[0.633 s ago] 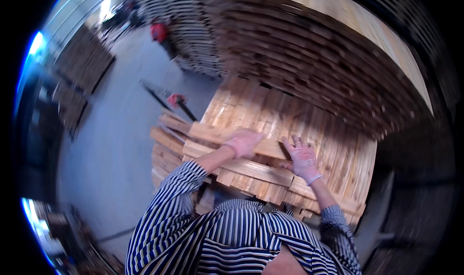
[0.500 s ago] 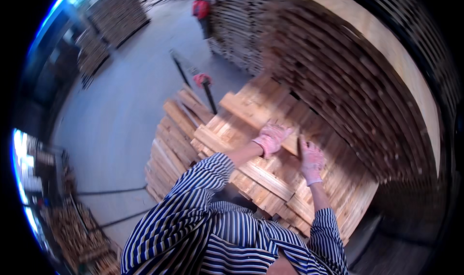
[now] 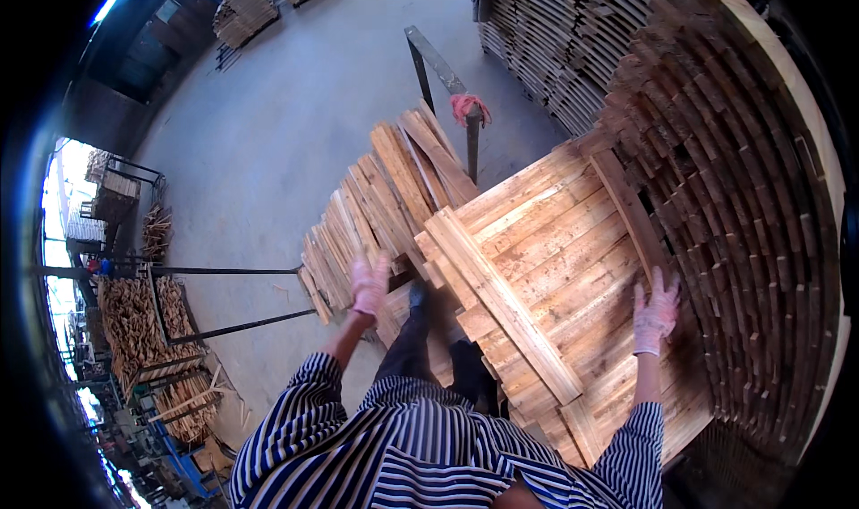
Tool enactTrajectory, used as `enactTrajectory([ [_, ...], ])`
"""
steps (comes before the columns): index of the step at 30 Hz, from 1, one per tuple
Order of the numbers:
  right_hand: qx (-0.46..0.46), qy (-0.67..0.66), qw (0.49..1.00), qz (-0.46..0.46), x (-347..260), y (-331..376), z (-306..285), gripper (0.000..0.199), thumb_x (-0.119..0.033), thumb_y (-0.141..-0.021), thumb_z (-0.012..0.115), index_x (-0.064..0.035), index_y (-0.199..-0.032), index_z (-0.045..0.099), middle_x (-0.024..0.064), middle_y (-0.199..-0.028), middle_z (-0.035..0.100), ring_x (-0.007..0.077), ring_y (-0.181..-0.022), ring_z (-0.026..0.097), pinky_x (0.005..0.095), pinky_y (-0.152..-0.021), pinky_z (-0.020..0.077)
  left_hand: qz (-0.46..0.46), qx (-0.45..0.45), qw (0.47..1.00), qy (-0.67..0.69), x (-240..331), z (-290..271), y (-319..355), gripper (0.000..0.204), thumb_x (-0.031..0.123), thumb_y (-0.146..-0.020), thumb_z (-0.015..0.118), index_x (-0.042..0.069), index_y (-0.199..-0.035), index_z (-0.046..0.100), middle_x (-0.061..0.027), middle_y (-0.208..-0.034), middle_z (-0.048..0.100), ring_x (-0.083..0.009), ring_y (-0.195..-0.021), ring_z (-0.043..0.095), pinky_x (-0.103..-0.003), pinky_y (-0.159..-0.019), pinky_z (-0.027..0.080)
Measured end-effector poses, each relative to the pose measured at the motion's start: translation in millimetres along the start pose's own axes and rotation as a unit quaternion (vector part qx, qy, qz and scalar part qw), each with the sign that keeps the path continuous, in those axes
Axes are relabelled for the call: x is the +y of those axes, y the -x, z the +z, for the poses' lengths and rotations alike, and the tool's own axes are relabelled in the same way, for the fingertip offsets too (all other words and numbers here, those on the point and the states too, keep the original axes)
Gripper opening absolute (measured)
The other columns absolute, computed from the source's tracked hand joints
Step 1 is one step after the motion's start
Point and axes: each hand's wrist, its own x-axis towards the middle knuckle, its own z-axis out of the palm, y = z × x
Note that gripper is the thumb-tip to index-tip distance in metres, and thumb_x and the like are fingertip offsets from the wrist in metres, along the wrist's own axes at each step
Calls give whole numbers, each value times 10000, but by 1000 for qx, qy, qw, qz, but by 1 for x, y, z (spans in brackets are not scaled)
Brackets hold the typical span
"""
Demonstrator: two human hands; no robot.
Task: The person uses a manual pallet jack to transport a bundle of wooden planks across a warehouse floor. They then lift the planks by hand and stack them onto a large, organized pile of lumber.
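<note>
A layer of pale planks lies side by side in front of me. One darker board lies crosswise along its right side, against a tall stack of boards. My right hand, in a pinkish-white glove, is at the near end of that board with fingers spread, seeming to touch it. My left hand, gloved alike and slightly blurred, hangs with its fingers apart over the near part of a lower pile of loose boards. It holds nothing. Another crosswise board rests along the layer's left side.
The tall stack of dark-edged boards rises at the right. A metal frame post with a pink cloth tied on stands beyond the loose boards. Dark rails cross the floor at left, near heaps of wood scraps.
Both hands have left the board in the middle of the layer. My left hand has swung left over the loose pile; my right has shifted right. The view has turned.
</note>
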Motion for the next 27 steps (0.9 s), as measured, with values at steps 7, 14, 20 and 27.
enactTrajectory([
  [7,89,-236,957,-140,-158,-42,26,637,-362,-907,755,-141,-1469,552,236,-1544,454,425,-1360,508,482,-1076,478,-248,-218,944,-17,-97,72,-149,614,283,-937,656,-47,-1429,496,-274,-1385,584,-381,-1255,586,-429,-1007,494],
  [14,10,-112,987,-114,-216,-68,58,705,-340,-921,689,-99,-1542,457,207,-1565,437,411,-1399,455,472,-1147,400,-315,-256,910,89,-168,236,-233,865,420,-827,765,-73,-1461,446,-286,-1423,560,-374,-1271,587,-419,-1005,487],
  [20,-30,-65,994,-77,-221,-76,62,711,-480,-1013,508,-60,-1575,394,210,-1594,397,416,-1445,414,467,-1169,375,-384,-56,921,31,-163,376,-278,1133,386,-686,919,33,-1539,263,-256,-1444,524,-396,-1298,554,-436,-1087,461],
  [27,-63,-51,993,-90,-229,-88,58,678,-444,-1016,515,-29,-1544,426,211,-1594,399,419,-1461,389,489,-1184,348,-409,-72,908,-44,-186,353,-295,862,445,-710,895,69,-1334,436,-198,-1238,633,-369,-1139,644,-487,-941,547],
])
